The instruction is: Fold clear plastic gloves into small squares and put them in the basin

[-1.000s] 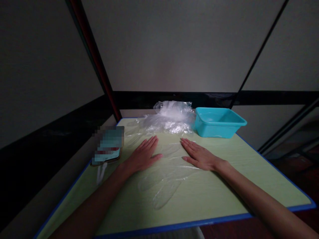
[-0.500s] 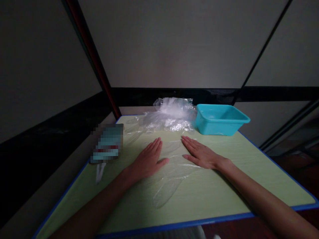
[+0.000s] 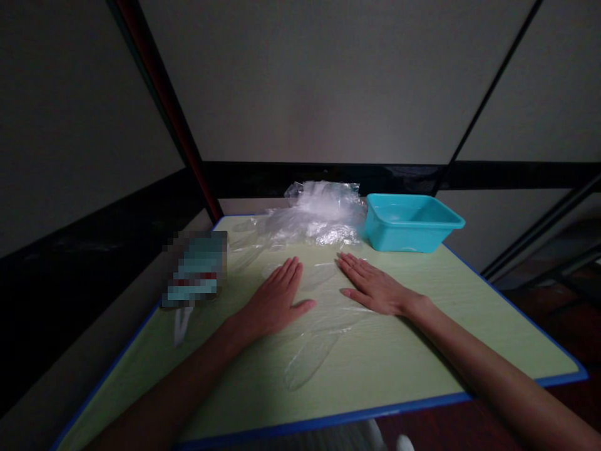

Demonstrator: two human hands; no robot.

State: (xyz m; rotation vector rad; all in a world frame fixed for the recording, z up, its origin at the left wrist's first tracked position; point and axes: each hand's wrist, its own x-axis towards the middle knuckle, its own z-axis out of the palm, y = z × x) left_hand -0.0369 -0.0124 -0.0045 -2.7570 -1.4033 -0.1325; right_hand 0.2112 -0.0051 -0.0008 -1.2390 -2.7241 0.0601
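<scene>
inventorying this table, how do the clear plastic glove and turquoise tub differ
The clear plastic glove is see-through; the turquoise tub looks opaque. The glove lies flat and thin, while the tub stands upright with raised walls. The glove is nearer the person; the tub is farther back, right. Both rest on the table.

It looked like a dim corner of a home: a small pale-green table (image 3: 399, 363) with blue edging (image 3: 328, 421) stood close to panelled walls (image 3: 323, 81) crossed by a glossy black band (image 3: 253, 179), above a dark red floor (image 3: 441, 423), with a plastic tub (image 3: 404, 238) on top.
</scene>
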